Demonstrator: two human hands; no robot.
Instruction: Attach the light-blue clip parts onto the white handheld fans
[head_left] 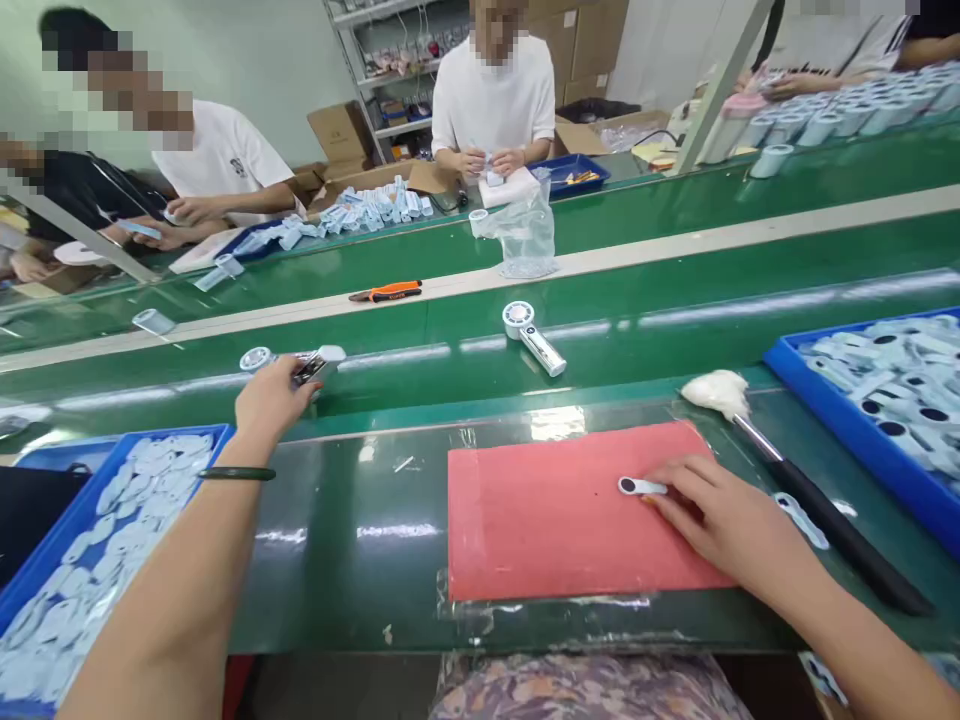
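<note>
My left hand (271, 402) reaches over the green belt with its fingers closed around a handheld fan (324, 362), whose round head sticks out to the left and whose handle shows dark inner parts. On the red mat (540, 520), my right hand (727, 515) pinches a small light-blue plastic piece (636, 486) with a dark oval at one end. Another handheld fan (541, 350) lies on the belt between and beyond my hands. To the right of my right hand lies a black-handled tool (832, 520) with a white wrapped head, next to a loose light-blue piece (801, 522).
Blue trays of light-blue pieces stand at left (225, 436) and right (780, 358). Orange-handled pliers (386, 291) and a clear plastic bag (529, 240) lie farther across. Several people work along the far side, by a pile of light-blue parts (375, 205) and many cylindrical parts (847, 120).
</note>
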